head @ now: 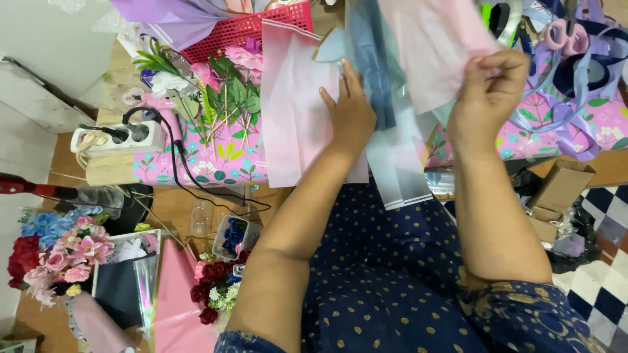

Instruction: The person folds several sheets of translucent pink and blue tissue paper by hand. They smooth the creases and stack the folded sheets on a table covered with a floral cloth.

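left hand [350, 114] spread flat, pinning pink sheet [294, 104] to bench [196, 202] | right hand [484, 98] pinching lifted pale pink sheet [435, 39], separating it

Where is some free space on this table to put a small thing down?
A bare wooden strip lies between the floral cloth and the small clear jar, crossed by a black cable. Elsewhere is crowded: flower stems, wrapping sheets under the left hand, ribbons past the right hand.
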